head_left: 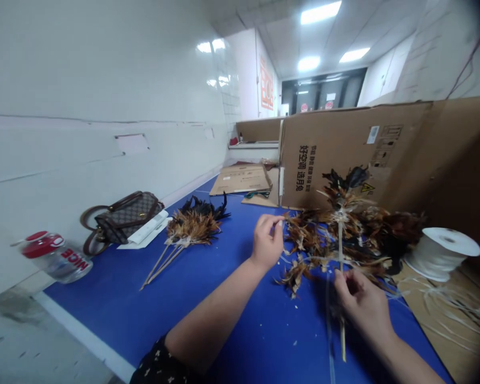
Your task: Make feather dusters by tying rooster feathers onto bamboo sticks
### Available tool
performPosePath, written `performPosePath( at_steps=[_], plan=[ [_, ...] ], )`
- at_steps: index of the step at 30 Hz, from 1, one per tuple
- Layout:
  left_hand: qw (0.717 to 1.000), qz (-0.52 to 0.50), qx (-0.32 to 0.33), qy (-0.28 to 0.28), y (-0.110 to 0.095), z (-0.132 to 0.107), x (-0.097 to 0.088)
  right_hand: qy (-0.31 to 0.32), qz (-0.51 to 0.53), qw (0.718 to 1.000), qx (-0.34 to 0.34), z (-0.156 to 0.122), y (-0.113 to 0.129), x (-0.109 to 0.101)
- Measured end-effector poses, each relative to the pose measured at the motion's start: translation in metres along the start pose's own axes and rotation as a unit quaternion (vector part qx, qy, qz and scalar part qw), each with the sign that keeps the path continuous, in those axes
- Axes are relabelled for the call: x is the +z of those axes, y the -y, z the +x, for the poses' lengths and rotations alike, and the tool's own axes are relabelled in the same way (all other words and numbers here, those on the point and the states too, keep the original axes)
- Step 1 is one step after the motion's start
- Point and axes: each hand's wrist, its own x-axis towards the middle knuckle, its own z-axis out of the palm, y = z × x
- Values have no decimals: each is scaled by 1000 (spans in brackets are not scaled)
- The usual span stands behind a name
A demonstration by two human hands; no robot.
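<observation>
My right hand (362, 301) is closed around a thin wooden stick (341, 242), held upright. Brown and black feathers (344, 186) are fastened around its top, with a pale wrapping below them. My left hand (268, 241) is closed in a pinch beside the loose feather pile (304, 232); what its fingertips hold, if anything, I cannot make out. A thin translucent strip (330, 320) hangs by the stick and runs down over the blue table (240, 325). To the left lie finished-looking feather bunches on sticks (194, 226).
At right, a white spool (444, 250) stands beside tangled pale strips (444, 304). A large cardboard box (328, 160) walls off the back. Scissors (258, 194) lie near flat cardboard (240, 178). A handbag (130, 216) and a red-lidded plastic jar (56, 256) are at left.
</observation>
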Motion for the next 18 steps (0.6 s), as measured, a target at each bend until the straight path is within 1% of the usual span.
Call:
performPosePath(
  at_steps=[2,3,5,7,10,12,16,17,18],
  plan=[
    [994,-61,-95,14,-16,4,7,-22,32,998,-55,-6,6,5],
    [982,-106,-153,28,-24,5,12,-30,43,995,-82,-9,9,8],
    [943,-204,-255,65,-39,5,23,-41,60,989,-128,-15,16,12],
    [907,-276,-307,88,-52,6,34,-34,69,983,-167,-20,21,13],
    [860,-355,-354,91,-64,9,46,-11,78,975,-206,-27,28,11],
    [842,-378,-375,80,-69,10,50,-7,79,971,-227,-30,32,9],
    [834,-396,-367,111,-80,7,52,5,77,964,-253,-33,38,3],
    [832,-401,-366,112,-82,7,51,13,81,962,-260,-34,39,1],
    [830,-406,-368,101,-85,7,49,18,84,959,-271,-35,41,-2]
  ],
)
